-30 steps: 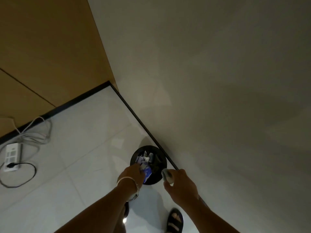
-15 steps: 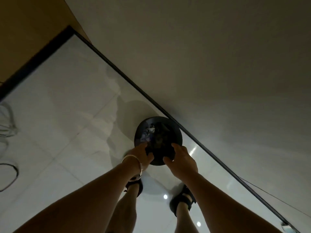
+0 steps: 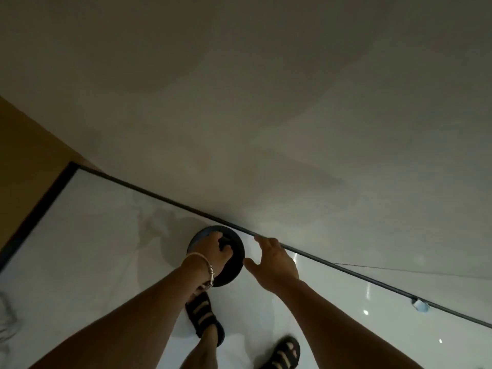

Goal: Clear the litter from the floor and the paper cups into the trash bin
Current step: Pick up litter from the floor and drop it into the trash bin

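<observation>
A round black trash bin [image 3: 234, 265] stands on the white tiled floor, close against the wall's dark skirting. My left hand [image 3: 213, 253], with a bangle on the wrist, lies over the bin's opening, its fingers reaching down into the dark inside. Whatever they touch or hold is hidden. Just to the right of the bin, my right hand [image 3: 274, 262] hovers with fingers spread and holds nothing. A small pale blue and white object [image 3: 421, 306], perhaps a cup or litter, lies by the skirting at the far right.
My two feet in black sandals [image 3: 203, 315] stand right behind the bin. The grey wall [image 3: 292, 115] rises just beyond it, and a brown panel [image 3: 24, 155] closes the left corner. Cables [image 3: 6, 315] lie at the left edge.
My right hand has let go of the bin's rim and lifted away to the right. My left hand moved from the rim to over the opening. The view swung to the right.
</observation>
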A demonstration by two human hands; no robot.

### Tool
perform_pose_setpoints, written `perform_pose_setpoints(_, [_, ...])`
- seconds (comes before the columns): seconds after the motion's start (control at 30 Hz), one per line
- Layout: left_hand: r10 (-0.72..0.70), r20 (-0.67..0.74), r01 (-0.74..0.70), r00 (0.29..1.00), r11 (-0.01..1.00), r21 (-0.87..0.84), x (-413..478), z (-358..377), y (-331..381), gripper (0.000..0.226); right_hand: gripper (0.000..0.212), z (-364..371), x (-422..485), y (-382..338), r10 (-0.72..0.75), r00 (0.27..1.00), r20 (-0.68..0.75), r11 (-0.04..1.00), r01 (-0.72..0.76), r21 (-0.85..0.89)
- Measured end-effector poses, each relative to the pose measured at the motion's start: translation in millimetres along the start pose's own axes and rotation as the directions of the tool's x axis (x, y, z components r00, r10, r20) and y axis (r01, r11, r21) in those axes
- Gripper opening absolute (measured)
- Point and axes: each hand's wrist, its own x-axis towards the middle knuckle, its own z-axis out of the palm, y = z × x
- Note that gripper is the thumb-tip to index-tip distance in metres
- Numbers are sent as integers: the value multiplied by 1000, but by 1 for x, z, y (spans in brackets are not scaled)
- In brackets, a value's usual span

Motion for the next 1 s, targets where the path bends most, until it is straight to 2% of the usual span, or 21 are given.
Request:
perform_pose_setpoints(0.23, [175, 3, -173, 985, 972, 156, -79, 32, 93, 54, 71, -72, -97, 55, 28, 986, -166, 999, -25, 22])
perform_pose_setpoints(0.5, [370, 147, -398, 917, 844, 360, -193, 159, 212, 65, 74, -129, -264, 195, 222, 930, -293, 975, -204, 90])
perform_pose_setpoints(0.63, [466, 258, -533, 846, 723, 440, -247, 222, 275, 65, 76, -151, -350, 262, 373, 860, -348, 927, -328, 184])
perform_pose_setpoints(0.77, [540, 337, -628, 771, 557, 543, -283, 265, 325, 65, 76, -158, -413, 313, 511, 762, -397, 857, -414, 308])
perform_pose_setpoints(1.0, [596, 471, -726, 650, 305, 616, -307, 318, 400, 67, 77, -146, -485, 366, 716, 603, -352, 689, -526, 499])
